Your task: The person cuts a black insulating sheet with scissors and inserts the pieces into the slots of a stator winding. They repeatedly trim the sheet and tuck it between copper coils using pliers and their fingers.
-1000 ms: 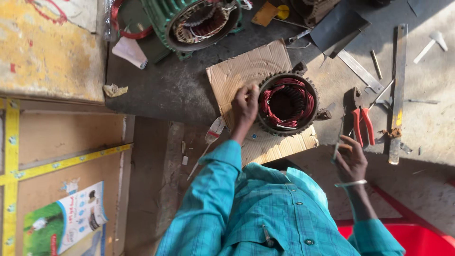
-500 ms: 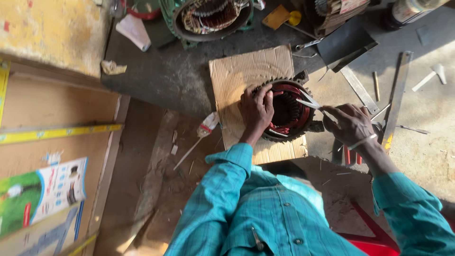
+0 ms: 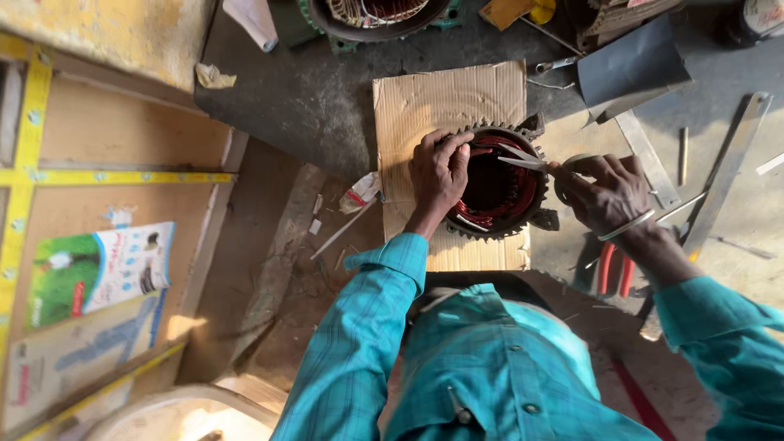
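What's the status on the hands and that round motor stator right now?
Left hand gripping the stator rim. Right hand pinching a pale strip over its red windings. Stator sits on cardboard; red-handled pliers lie beside it.

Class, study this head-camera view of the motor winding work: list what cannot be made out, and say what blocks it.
- Left hand fingertips: curled over the stator rim; what they grip is hidden.
- Thin pale strip in the right hand: too small to tell its material.
- Red-handled pliers: jaws hidden under the right wrist.
- Green motor housing: cut off by the top edge.
- Cardboard: near edge covered by the shirt.
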Demonstrator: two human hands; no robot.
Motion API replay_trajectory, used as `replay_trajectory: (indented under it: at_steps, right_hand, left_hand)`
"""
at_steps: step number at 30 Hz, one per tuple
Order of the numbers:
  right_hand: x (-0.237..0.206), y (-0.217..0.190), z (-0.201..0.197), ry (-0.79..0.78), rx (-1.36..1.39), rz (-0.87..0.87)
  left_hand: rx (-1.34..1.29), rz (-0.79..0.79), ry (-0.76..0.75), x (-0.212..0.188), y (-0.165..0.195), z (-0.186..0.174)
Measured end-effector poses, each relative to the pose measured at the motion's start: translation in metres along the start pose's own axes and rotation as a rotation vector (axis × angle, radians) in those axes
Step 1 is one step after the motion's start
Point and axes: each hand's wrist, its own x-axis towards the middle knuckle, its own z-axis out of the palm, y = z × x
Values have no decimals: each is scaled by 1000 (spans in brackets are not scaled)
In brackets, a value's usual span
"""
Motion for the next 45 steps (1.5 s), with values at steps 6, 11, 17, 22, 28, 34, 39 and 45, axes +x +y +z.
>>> replay_trajectory:
  at_steps: [6,11,17,22,28,34,39,45]
  right_hand:
    - [4,2,-12,41,43,-81]
    - [25,9,-15,96,50,-148]
    - [25,16,-6,-5,17,-154]
    - [30,24,-3,-35,-12,-191]
    - [37,23,-2,17,27,-218]
    - [43,24,5,-16,21,-204]
    - [49,30,-3,-25,4,-267]
    - [67,21,-10,-34,25,-286]
  left_hand:
    - [-38,-61,9,-8,2,1]
    - [-33,-45,15,2,5,0]
    - [-64,-93,-8,-1,3,2]
    - [-53,-103,-18,1,3,3]
    - [-27,-95,-21,0,6,4]
    - [-61,-108,-19,-1,5,5]
    - [-29,-107,-27,0,5,2]
    - [-52,-114,-10,0,4,5]
